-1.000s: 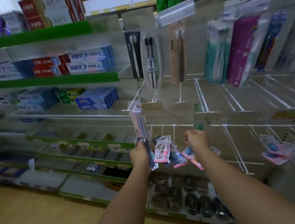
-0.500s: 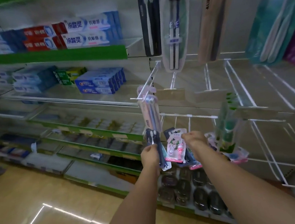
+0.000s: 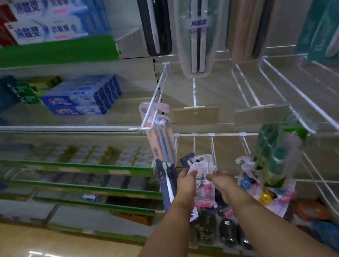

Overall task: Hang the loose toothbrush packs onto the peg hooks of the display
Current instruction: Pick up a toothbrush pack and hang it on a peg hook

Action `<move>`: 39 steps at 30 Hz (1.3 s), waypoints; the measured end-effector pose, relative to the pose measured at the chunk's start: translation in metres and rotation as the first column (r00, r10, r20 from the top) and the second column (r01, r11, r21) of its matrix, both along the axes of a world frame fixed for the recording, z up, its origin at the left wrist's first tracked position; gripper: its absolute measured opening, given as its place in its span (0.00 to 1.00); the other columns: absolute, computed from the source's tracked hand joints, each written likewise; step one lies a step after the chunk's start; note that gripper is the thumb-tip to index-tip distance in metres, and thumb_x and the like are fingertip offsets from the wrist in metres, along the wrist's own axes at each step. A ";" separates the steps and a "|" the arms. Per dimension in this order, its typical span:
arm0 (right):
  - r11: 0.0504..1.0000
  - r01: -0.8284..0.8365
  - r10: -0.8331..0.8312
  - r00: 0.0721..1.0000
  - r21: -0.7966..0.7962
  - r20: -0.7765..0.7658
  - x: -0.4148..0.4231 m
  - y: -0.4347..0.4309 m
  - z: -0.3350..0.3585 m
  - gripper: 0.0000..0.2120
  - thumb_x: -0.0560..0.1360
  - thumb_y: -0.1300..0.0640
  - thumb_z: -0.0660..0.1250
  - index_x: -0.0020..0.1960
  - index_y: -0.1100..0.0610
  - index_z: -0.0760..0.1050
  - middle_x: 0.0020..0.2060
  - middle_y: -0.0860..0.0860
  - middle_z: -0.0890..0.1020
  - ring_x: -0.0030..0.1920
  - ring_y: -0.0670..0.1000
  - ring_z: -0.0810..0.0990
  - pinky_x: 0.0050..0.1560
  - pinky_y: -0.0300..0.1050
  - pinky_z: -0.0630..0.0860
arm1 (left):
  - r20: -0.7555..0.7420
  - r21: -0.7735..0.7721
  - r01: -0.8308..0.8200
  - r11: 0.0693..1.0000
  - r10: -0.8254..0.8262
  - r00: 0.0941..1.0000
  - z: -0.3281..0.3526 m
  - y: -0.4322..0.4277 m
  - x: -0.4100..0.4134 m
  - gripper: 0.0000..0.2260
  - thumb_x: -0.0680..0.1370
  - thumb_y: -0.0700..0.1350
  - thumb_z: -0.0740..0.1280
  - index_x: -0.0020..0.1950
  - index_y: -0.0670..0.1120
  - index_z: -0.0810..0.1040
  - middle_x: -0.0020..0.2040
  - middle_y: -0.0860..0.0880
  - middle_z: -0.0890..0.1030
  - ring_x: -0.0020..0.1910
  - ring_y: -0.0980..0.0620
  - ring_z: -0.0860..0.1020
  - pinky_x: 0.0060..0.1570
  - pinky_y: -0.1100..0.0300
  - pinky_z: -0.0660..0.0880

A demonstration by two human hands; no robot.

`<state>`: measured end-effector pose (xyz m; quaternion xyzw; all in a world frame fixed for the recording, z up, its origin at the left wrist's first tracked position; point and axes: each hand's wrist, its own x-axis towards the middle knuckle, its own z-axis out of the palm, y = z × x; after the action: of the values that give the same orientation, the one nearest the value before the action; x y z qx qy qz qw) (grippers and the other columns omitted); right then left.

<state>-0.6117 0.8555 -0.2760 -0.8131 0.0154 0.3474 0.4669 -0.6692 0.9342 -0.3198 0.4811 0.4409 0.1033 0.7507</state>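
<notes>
Right now my left hand [image 3: 186, 185] is low down near the middle, curled around the dark blue pack [image 3: 165, 189] and the bottom part of the little pink pack [image 3: 201, 166]. The dark blue pack sticks out on its left side. The little pink pack stands up between my two hands. My right hand [image 3: 223, 182] is close beside the left one, with its fingertips at the right edge of the little pink pack, but I cannot tell if it pinches it. That pack stands tall, long way up and down, with its hang hole at the top. I think it is light, thin, bendy and a bit slippery, so I should pinch it just under the hole. Up and to the left, a peg hook [image 3: 154, 98] pokes out toward me, with one pale pack [image 3: 159, 141] hanging near its tip.
</notes>
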 end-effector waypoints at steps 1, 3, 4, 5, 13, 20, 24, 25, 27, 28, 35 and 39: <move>1.000 0.003 -0.003 1.000 -0.020 0.017 0.001 0.002 -0.001 0.13 0.77 0.59 0.65 0.59 0.63 0.73 0.52 0.60 0.78 0.52 0.59 0.77 0.51 0.46 0.72 | -0.007 -0.012 0.014 1.000 -0.014 1.000 -0.005 0.003 0.003 0.26 0.72 0.50 0.63 0.70 0.47 0.68 0.65 0.43 0.75 0.62 0.40 0.75 0.63 0.40 0.70; 0.998 0.018 -0.014 0.998 -0.057 0.056 0.003 0.005 -0.004 0.13 0.77 0.58 0.65 0.59 0.64 0.73 0.54 0.60 0.79 0.55 0.60 0.78 0.53 0.47 0.73 | -0.007 -0.015 0.043 0.999 -0.043 0.999 0.011 -0.002 0.000 0.20 0.78 0.47 0.61 0.70 0.47 0.66 0.65 0.43 0.75 0.61 0.42 0.75 0.63 0.42 0.71; 0.997 0.029 -0.025 0.997 -0.071 0.067 0.005 0.007 -0.006 0.14 0.77 0.58 0.65 0.59 0.64 0.73 0.54 0.60 0.79 0.55 0.60 0.78 0.53 0.48 0.73 | -0.001 -0.015 0.050 0.999 -0.050 0.999 0.017 -0.003 -0.001 0.20 0.80 0.47 0.60 0.71 0.46 0.65 0.66 0.43 0.74 0.61 0.41 0.75 0.63 0.42 0.71; 0.996 0.042 -0.035 0.996 -0.082 0.082 0.006 0.009 -0.008 0.14 0.77 0.58 0.66 0.59 0.63 0.74 0.55 0.60 0.79 0.54 0.60 0.78 0.53 0.48 0.74 | 0.004 -0.016 0.053 0.998 -0.053 0.999 0.016 -0.003 0.001 0.20 0.80 0.46 0.60 0.72 0.46 0.64 0.66 0.41 0.74 0.61 0.40 0.75 0.63 0.42 0.72; 0.992 0.109 -0.097 0.981 -0.063 0.166 0.004 0.010 -0.003 0.11 0.79 0.58 0.61 0.57 0.62 0.76 0.51 0.59 0.80 0.44 0.57 0.77 0.44 0.43 0.72 | 0.027 0.063 0.006 0.998 -0.008 1.000 0.017 -0.005 0.009 0.18 0.79 0.40 0.60 0.69 0.40 0.66 0.62 0.38 0.76 0.59 0.38 0.77 0.56 0.48 0.75; 0.946 0.179 -0.228 0.960 0.270 0.161 -0.003 -0.001 0.034 0.11 0.79 0.63 0.58 0.40 0.54 0.72 0.39 0.57 0.79 0.35 0.54 0.77 0.37 0.46 0.78 | 0.139 0.087 -0.089 0.992 0.077 0.987 0.053 -0.010 0.009 0.10 0.78 0.34 0.62 0.58 0.42 0.74 0.51 0.37 0.81 0.45 0.39 0.81 0.45 0.47 0.80; 0.918 0.153 -0.236 0.953 0.366 0.192 -0.005 -0.004 0.063 0.12 0.79 0.64 0.58 0.39 0.56 0.72 0.37 0.57 0.79 0.36 0.54 0.76 0.39 0.48 0.76 | 0.257 0.095 -0.099 0.991 0.071 0.964 0.088 -0.018 0.002 0.12 0.78 0.31 0.59 0.51 0.46 0.75 0.51 0.37 0.81 0.43 0.41 0.81 0.44 0.48 0.80; 0.912 0.148 -0.238 0.951 0.384 0.199 -0.005 -0.004 0.070 0.12 0.79 0.64 0.58 0.39 0.55 0.72 0.38 0.58 0.80 0.37 0.54 0.77 0.41 0.49 0.77 | 0.278 0.095 -0.093 0.991 0.063 0.958 0.095 -0.019 0.001 0.13 0.78 0.31 0.58 0.52 0.47 0.75 0.51 0.38 0.82 0.45 0.40 0.81 0.47 0.46 0.80; 0.898 0.158 -0.252 0.949 0.411 0.187 -0.004 -0.005 0.082 0.12 0.80 0.63 0.58 0.39 0.55 0.73 0.40 0.59 0.81 0.39 0.57 0.79 0.45 0.53 0.79 | 0.304 0.099 -0.082 0.992 0.049 0.951 0.109 -0.021 0.001 0.15 0.78 0.31 0.58 0.57 0.47 0.75 0.51 0.41 0.82 0.47 0.40 0.82 0.47 0.46 0.81; 0.890 0.160 -0.262 0.946 0.427 0.191 -0.003 -0.005 0.087 0.12 0.80 0.63 0.58 0.40 0.55 0.73 0.39 0.58 0.81 0.38 0.56 0.79 0.44 0.52 0.79 | 0.316 0.099 -0.092 0.991 0.056 0.947 0.115 -0.021 0.001 0.16 0.79 0.32 0.58 0.60 0.47 0.74 0.52 0.42 0.82 0.46 0.41 0.82 0.45 0.49 0.81; 0.840 0.239 -0.333 0.936 0.488 0.115 0.010 0.010 0.110 0.07 0.80 0.60 0.60 0.55 0.56 0.75 0.45 0.61 0.80 0.41 0.56 0.78 0.40 0.48 0.78 | 0.315 0.047 -0.126 0.991 0.105 0.943 0.144 -0.020 0.012 0.17 0.78 0.31 0.57 0.64 0.42 0.71 0.47 0.44 0.79 0.36 0.49 0.78 0.33 0.59 0.76; 0.863 0.223 -0.297 0.950 0.453 0.099 0.019 0.025 0.116 0.05 0.79 0.58 0.60 0.45 0.52 0.73 0.42 0.57 0.77 0.40 0.55 0.76 0.39 0.48 0.77 | 0.300 0.062 -0.158 0.985 0.133 0.945 0.154 -0.021 0.017 0.14 0.78 0.30 0.56 0.56 0.48 0.69 0.41 0.47 0.75 0.34 0.50 0.75 0.29 0.61 0.74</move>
<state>-0.5929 0.8801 -0.1597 -0.7042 0.0082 0.2067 0.6792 -0.6525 0.9128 -0.1660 0.4579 0.3535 0.2478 0.7771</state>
